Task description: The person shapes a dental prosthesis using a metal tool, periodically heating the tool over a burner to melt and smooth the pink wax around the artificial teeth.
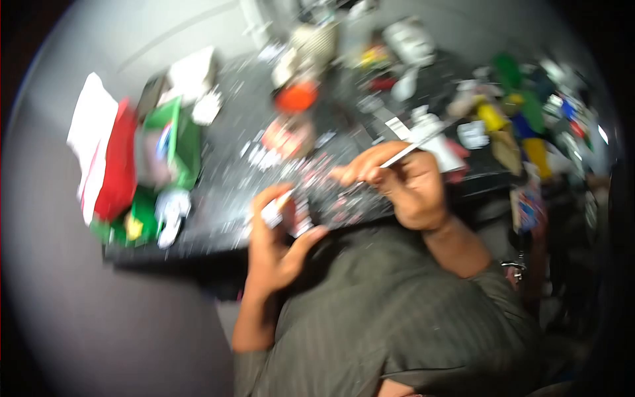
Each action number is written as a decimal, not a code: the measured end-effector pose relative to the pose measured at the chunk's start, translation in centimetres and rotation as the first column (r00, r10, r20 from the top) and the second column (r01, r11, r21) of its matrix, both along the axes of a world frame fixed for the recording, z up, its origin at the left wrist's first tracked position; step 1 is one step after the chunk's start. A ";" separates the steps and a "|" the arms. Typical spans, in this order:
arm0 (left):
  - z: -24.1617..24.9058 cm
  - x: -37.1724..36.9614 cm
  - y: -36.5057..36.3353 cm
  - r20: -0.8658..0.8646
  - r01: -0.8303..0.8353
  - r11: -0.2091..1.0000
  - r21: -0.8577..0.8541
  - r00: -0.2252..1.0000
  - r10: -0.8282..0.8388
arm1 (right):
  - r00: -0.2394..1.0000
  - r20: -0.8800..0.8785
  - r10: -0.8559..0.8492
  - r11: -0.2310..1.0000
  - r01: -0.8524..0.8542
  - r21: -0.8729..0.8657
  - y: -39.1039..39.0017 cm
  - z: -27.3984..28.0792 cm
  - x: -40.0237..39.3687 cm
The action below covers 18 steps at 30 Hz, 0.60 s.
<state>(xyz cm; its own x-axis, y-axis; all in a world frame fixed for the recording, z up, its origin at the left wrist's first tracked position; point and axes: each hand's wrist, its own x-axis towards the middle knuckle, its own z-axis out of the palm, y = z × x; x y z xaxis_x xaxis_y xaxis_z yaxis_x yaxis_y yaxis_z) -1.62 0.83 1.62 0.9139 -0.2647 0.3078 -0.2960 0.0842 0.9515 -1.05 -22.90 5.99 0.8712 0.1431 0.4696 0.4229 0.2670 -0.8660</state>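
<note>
Above the black table's (221,155) near edge: small blurred object (289,213), grasped by left hand (270,259); white stick (411,149), pinched in right hand (422,197), slanting roughly objectward.

Thin white stick (403,154), slanted, in right hand (413,188); pale-and-reddish object (291,213), blurred, in left hand (274,245)

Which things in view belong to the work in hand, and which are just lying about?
In use, it seems:
small blurred piece in the left hand
thin white stick in the right hand
perhaps the pinkish scraps

Probably lying about:
green box
red bag
white bottle
</note>
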 end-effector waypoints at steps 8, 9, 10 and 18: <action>-2.1 4.0 1.5 0.063 0.054 0.991 -0.119 0.997 -0.046 | 0.931 0.118 -0.345 0.930 0.357 -0.092 -5.8 9.0 -2.8; -1.5 3.8 1.1 0.150 0.068 0.991 -0.115 0.987 -0.050 | 0.904 0.129 -0.408 0.904 0.419 -0.081 -5.9 9.2 -3.1; -1.4 3.6 1.1 0.178 0.105 0.987 -0.119 0.980 -0.083 | 0.872 0.120 -0.475 0.869 0.486 -0.093 -5.9 10.1 -3.8; -2.6 4.0 1.6 -0.036 0.126 0.917 -0.378 0.988 -0.151 | 0.510 0.392 -0.766 0.620 0.749 0.235 -11.9 18.4 -9.9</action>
<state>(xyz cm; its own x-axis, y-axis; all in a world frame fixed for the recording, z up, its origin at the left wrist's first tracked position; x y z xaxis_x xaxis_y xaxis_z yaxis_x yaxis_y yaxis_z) 2.36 2.42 -1.02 0.8970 -0.2669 0.3524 -0.1965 0.4733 0.8587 -10.93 -34.82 24.34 0.3531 -0.4969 0.7928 0.7820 -0.3084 -0.5416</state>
